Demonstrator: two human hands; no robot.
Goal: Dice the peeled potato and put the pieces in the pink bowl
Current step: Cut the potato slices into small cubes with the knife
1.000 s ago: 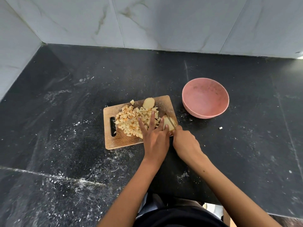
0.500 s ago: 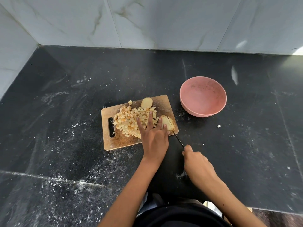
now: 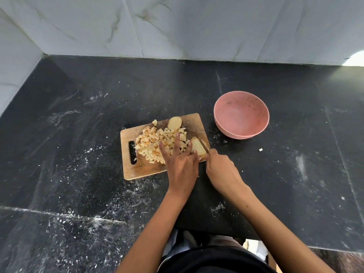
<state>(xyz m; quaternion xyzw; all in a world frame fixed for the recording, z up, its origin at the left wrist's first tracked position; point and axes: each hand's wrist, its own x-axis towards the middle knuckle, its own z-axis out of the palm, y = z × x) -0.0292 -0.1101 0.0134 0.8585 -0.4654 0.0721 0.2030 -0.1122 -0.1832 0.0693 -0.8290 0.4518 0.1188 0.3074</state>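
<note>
Left hand [image 3: 182,164] lies flat, fingers straight, pressing the pale peeled potato chunk [image 3: 197,147] on the light wooden cutting board [image 3: 137,170]. Right hand [image 3: 220,168] grips a thin-bladed knife [image 3: 202,145], blade on the chunk. Diced pile [image 3: 155,143] is on the board. Round pink bowl [image 3: 241,115] sits on the black tabletop [image 3: 78,115], just right of the board.

No readable text or labels

Board [image 3: 137,170] at centre: pale wood, scored, matt. Bowl [image 3: 241,133] at right: pink, matt, plastic-looking. Counter [image 3: 78,95]: black polished stone, dusty. Wall [image 3: 177,26] at top: glossy marbled tile.
</note>
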